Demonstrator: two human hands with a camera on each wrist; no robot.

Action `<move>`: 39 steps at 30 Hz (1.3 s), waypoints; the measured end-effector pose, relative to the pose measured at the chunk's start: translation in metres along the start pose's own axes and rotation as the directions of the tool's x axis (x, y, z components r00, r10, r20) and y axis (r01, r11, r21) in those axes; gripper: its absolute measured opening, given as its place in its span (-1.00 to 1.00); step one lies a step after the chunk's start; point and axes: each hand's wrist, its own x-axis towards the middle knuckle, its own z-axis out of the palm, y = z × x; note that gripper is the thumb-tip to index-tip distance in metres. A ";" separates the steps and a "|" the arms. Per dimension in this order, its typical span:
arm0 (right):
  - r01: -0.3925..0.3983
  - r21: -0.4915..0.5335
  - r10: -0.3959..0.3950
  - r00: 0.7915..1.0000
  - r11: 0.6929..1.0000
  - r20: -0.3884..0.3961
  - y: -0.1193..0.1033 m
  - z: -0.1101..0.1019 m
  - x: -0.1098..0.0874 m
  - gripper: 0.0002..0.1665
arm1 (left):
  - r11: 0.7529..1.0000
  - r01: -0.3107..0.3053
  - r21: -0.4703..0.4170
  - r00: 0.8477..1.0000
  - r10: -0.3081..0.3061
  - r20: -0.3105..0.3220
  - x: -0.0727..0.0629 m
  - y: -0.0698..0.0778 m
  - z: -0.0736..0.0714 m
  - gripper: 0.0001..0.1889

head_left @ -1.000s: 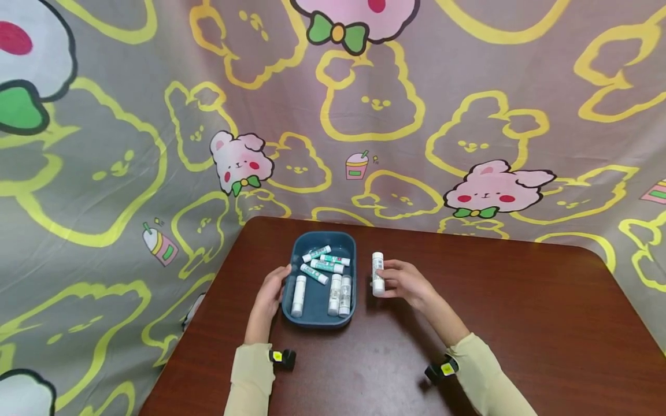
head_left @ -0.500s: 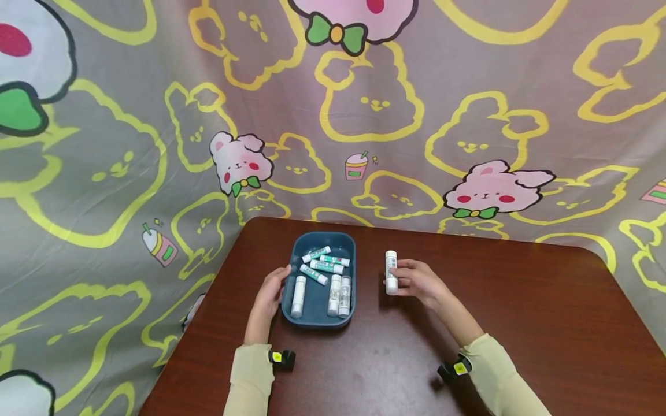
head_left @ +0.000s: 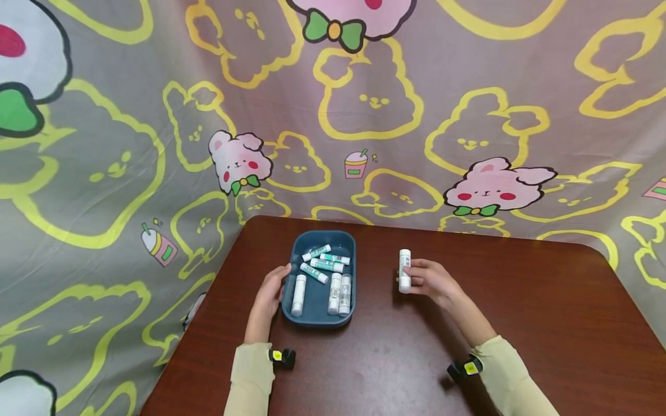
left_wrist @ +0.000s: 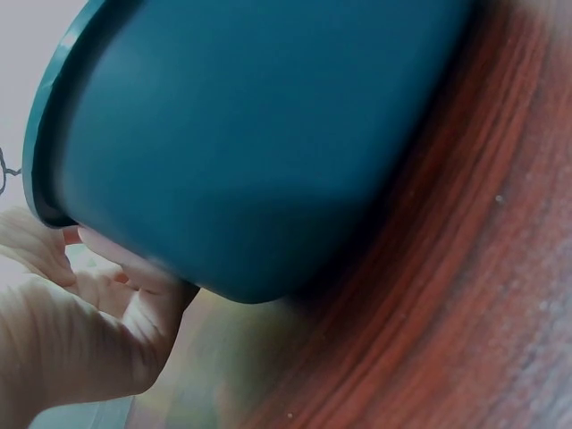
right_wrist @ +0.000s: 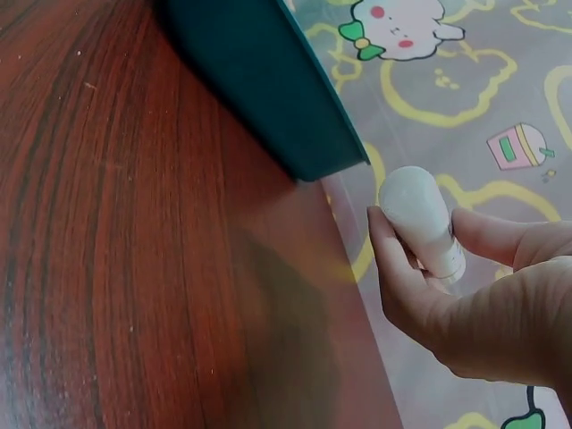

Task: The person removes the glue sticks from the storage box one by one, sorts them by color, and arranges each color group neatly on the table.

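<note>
Covering the head view's upper half, cartoon-print cloth [head_left: 374, 81] backs a brown table [head_left: 546, 294]. At lower centre sits a blue tray [head_left: 315, 300]; the left hand [head_left: 269, 292] touches its left side, whether gripping I cannot tell. Right of centre, the right hand [head_left: 436, 283] pinches a white tube [head_left: 404, 271]. The tray holds three similar tubes [head_left: 299, 296] and four smaller green-and-white tubes [head_left: 326, 266].

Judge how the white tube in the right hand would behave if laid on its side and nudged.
The white tube would probably roll, as its body is cylindrical. It looks stiff: the right hand pinches it without visible denting. It is likely light, being small beside the hand.
</note>
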 end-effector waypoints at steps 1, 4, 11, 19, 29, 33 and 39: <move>0.000 0.005 0.000 1.000 1.000 -0.002 0.000 -0.002 0.000 -0.44 | 1.000 0.001 0.003 1.000 -0.001 -0.001 0.000 0.000 0.000 -0.74; 0.000 0.007 0.000 1.000 1.000 -0.013 0.000 -0.005 -0.001 -0.44 | 1.000 0.006 0.003 1.000 -0.006 -0.007 0.000 0.001 0.001 -0.74; 0.010 0.024 -0.010 1.000 1.000 -0.008 0.000 -0.014 -0.002 -0.43 | 1.000 0.009 0.014 1.000 -0.009 -0.013 -0.001 0.001 0.000 -0.73; 0.027 0.051 -0.025 0.999 0.998 -0.040 0.004 -0.025 -0.005 -0.35 | 1.000 0.012 0.003 1.000 -0.012 -0.011 0.001 0.001 0.000 -0.74; 0.009 0.007 -0.009 0.998 1.000 -0.063 0.008 -0.039 -0.006 -0.40 | 1.000 0.012 0.007 1.000 -0.012 -0.007 0.000 0.000 -0.001 -0.75; -0.008 -0.045 0.005 0.997 0.999 -0.077 0.009 -0.041 -0.006 -0.42 | 1.000 0.010 0.002 1.000 -0.010 -0.005 -0.001 0.000 -0.001 -0.74; -0.015 -0.079 0.008 0.996 0.997 -0.086 0.010 -0.043 -0.005 -0.45 | 1.000 0.003 -0.003 1.000 -0.003 -0.003 -0.001 -0.001 -0.001 -0.74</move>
